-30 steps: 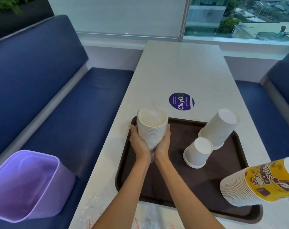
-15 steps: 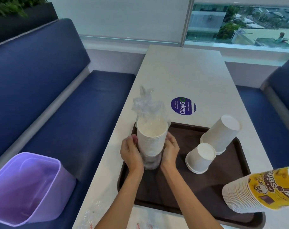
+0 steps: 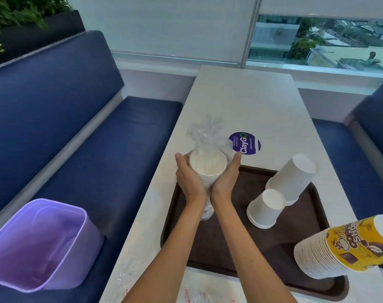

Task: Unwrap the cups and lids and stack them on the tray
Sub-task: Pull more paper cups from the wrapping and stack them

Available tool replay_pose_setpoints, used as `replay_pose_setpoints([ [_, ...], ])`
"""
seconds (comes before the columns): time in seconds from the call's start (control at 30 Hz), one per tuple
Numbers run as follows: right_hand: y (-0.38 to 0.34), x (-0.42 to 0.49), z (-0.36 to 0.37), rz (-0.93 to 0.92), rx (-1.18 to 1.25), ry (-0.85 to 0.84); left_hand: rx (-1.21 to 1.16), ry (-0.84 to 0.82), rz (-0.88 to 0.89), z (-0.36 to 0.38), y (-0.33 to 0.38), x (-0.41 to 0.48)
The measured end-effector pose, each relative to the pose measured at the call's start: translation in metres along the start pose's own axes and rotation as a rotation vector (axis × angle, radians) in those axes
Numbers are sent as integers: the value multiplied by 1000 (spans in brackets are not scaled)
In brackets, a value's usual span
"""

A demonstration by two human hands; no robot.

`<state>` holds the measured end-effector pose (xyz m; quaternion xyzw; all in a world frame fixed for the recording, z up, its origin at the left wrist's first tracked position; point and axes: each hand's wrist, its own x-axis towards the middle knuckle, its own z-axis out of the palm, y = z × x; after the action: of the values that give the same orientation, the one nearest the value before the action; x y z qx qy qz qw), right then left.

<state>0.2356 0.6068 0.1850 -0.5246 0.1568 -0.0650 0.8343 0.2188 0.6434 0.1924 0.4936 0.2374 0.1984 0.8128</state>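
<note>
I see white paper cups (image 3: 208,169) in crinkly shiny clear plastic wrap (image 3: 204,133), on a matt brown plastic tray (image 3: 227,243).

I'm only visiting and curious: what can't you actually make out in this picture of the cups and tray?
All in the head view:
- Wrapped cup stack: the cup count, because the left hand and right hand cover its sides.
- Yellow printed cup stack: cut off by the right edge, lettering incomplete.
- ClayGo sticker: small print too tiny to read.
- Plastic wrapper: cut off by the bottom edge.
</note>
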Motion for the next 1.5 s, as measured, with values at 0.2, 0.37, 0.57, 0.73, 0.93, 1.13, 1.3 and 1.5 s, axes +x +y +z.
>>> replay_pose_setpoints([
  [0.2,22,4,-12,66,65,5,9,25,-43,-9,-27,7],
  [0.37,55,7,-27,213,139,-7,31,68,-123,-21,-54,15],
  [0.57,77,11,-42,179,-59,65,225,152,-23,-35,-76,14],
  [0.73,68,4,-51,74,-215,116,350,208,55,-51,-66,11],
  [0.93,-1,5,-27,-116,-42,120,167,202,166,-34,-1,13],
  [1.13,-41,-5,14,-57,34,-86,65,34,95,8,33,5],
  [1.3,-14,-7,7,16,63,-5,-24,74,-15,2,3,3],
  [1.5,17,-2,-9,76,59,49,-16,70,-61,-9,-25,1],
])
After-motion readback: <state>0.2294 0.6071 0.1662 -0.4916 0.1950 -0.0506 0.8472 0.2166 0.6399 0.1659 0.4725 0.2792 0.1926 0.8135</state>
